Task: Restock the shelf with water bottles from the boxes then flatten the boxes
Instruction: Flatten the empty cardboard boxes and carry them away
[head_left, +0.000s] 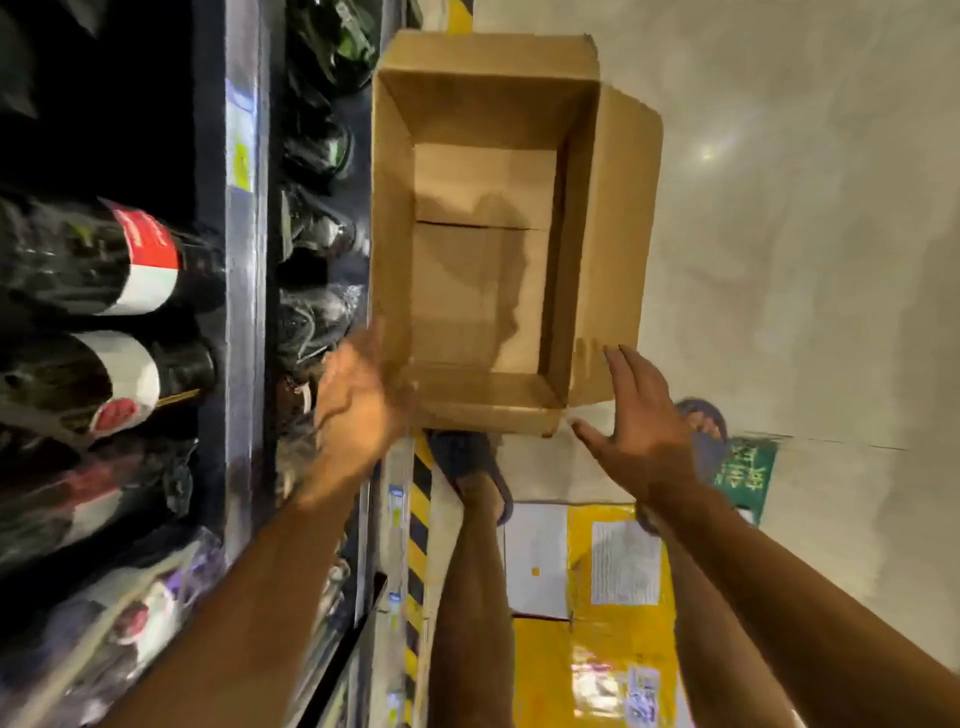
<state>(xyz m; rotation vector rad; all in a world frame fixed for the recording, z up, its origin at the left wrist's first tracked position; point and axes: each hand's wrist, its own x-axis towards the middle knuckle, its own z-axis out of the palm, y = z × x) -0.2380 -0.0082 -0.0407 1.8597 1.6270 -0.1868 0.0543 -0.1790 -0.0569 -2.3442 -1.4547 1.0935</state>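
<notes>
Nearest, a yellow box (597, 649) is seen lying by the feet, with one sandal (467, 462) set just beside the near wall of the empty box (483, 291). The left hand (358, 410), blurred, is placed at that box's near left corner; whether its grip is closed on the wall cannot be told. The right hand (644, 421) is held with its grip apart, fingers spread, at the side flap (618, 234). The box stands on the floor (805, 260) beside the shelf (244, 312), and no water bottles are seen in it. If the box is swung carelessly for flattening, the bottles (130, 260) at the shelf edge could be struck. A foot could be caught under it, or the yellow box tripped over.
</notes>
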